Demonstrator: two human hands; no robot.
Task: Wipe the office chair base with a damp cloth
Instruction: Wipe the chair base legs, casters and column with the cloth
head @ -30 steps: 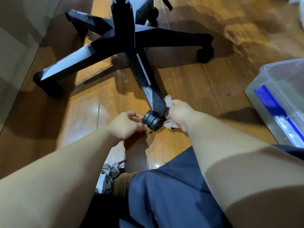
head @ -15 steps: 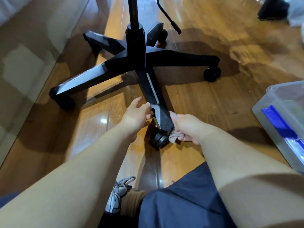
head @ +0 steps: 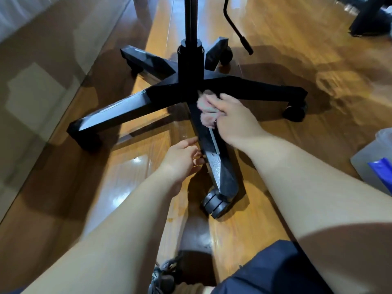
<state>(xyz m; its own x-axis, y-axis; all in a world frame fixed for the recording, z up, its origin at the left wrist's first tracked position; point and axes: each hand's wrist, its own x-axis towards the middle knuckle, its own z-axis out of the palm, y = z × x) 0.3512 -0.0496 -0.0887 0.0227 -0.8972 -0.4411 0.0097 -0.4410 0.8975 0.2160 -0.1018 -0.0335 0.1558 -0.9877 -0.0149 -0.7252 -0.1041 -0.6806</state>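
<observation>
Ahead of the right hand's (head: pixel 234 117) fingers, which grip the cloth (head: pixel 206 112), the column (head: pixel 191 58) bars the way. The right leg (head: pixel 254 89) runs just beyond them. To their right a wedge of floor (head: pixel 286 141) lies open as far as the bin (head: pixel 369 164). The left hand's (head: pixel 180 161) fingertips touch the near leg (head: pixel 214 158), which blocks them rightward. Ahead of them the floor is free up to the left leg (head: pixel 114 113). The lever (head: pixel 239 32) hangs past the column.
</observation>
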